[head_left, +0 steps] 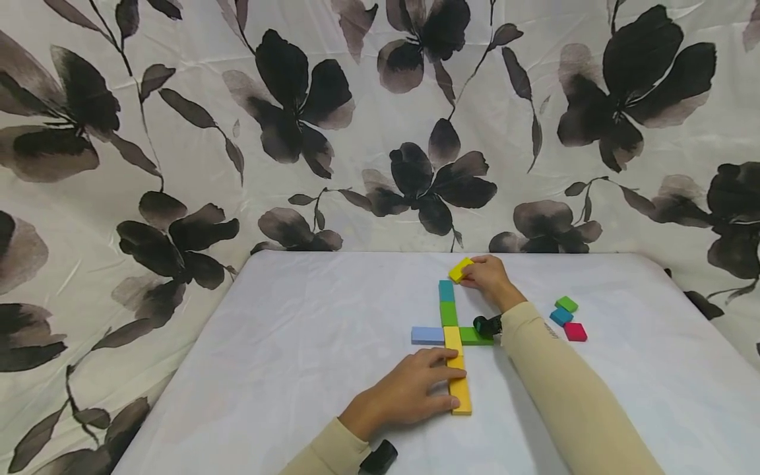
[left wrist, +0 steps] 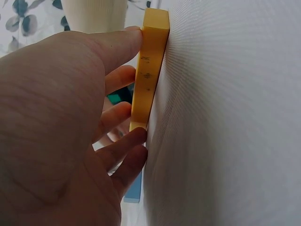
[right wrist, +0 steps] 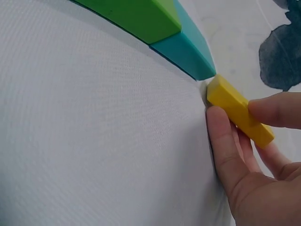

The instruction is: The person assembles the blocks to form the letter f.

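Note:
A cross of flat wooden blocks lies on the white table. My right hand (head_left: 488, 278) pinches a small yellow block (head_left: 460, 270), held askew just past the teal block (head_left: 446, 290) at the far end of the upright. Thumb and fingertips grip that yellow block in the right wrist view too. Nearer me come a green block (head_left: 448, 314) and a column of orange-yellow blocks (head_left: 453, 336). A light blue block (head_left: 427, 336) forms the left arm, another green block (head_left: 469, 336) the right. My left hand (head_left: 410, 388) rests with spread, relaxed fingers on the orange-yellow column.
Beside my right forearm lie a loose green block (head_left: 567, 303), a blue block (head_left: 561, 316) and a red block (head_left: 575, 332). A floral cloth (head_left: 356, 119) hangs behind the far edge of the white table (head_left: 285, 343). Both wrists carry small dark cameras.

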Demonstrator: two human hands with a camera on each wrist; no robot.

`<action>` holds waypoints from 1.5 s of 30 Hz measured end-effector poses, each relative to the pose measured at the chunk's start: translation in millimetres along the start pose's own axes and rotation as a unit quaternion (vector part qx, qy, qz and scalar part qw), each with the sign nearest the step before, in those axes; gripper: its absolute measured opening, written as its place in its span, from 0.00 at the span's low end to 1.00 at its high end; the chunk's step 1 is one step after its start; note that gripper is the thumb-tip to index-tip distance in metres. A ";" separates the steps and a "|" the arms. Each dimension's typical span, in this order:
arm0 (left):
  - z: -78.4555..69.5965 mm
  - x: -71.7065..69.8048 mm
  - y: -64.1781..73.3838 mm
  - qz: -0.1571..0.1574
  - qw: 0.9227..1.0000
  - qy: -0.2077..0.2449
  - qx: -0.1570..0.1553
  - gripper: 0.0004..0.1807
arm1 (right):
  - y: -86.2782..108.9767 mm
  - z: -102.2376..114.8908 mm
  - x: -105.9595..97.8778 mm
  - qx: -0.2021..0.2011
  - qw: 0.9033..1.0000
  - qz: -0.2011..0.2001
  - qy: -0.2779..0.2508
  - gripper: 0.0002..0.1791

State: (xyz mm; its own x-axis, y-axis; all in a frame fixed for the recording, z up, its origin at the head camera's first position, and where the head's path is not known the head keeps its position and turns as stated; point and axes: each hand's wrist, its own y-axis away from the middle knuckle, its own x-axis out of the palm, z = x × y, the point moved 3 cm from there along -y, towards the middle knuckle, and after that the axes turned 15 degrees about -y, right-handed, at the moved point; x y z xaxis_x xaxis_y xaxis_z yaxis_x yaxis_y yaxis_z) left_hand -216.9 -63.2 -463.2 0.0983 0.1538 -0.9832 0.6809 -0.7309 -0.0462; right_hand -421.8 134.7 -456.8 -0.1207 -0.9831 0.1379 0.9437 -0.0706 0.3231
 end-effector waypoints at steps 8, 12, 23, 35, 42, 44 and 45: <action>0.2 -1.1 0.2 -0.002 1.000 -0.006 -0.002 0.25 | 0.2 -0.3 3.6 -0.023 0.998 -0.009 0.051 0.28; 0.7 0.6 0.3 0.002 1.000 -0.003 -0.001 0.25 | 0.0 -1.4 4.2 -0.028 0.996 -0.014 0.081 0.27; 0.6 0.9 0.2 -0.002 1.000 -0.006 0.004 0.25 | -6.8 0.8 7.9 -0.041 0.987 -0.028 0.150 0.24; 0.7 0.3 0.8 0.000 1.000 -0.013 0.002 0.25 | -15.5 5.4 11.4 -0.050 0.971 0.000 0.234 0.23; -0.2 0.5 -0.1 0.005 1.000 -0.007 -0.003 0.25 | -9.7 5.0 10.8 -0.039 0.968 -0.008 0.248 0.24; -0.6 0.4 -0.2 0.007 1.000 -0.005 -0.005 0.25 | -8.6 4.9 10.4 -0.037 0.968 -0.010 0.249 0.24; -0.8 0.3 -0.3 0.007 1.000 -0.006 -0.005 0.25 | -8.2 5.0 10.1 -0.037 0.968 -0.011 0.248 0.24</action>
State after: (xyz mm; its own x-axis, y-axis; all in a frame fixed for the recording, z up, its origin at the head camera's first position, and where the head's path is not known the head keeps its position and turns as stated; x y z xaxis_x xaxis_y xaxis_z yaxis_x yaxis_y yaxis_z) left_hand -216.5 -62.3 -463.3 0.1002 0.1357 -0.9857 0.6870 -0.7260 -0.0302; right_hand -432.3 126.3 -453.4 0.0041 -0.9404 -0.3400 0.9643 -0.0863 0.2503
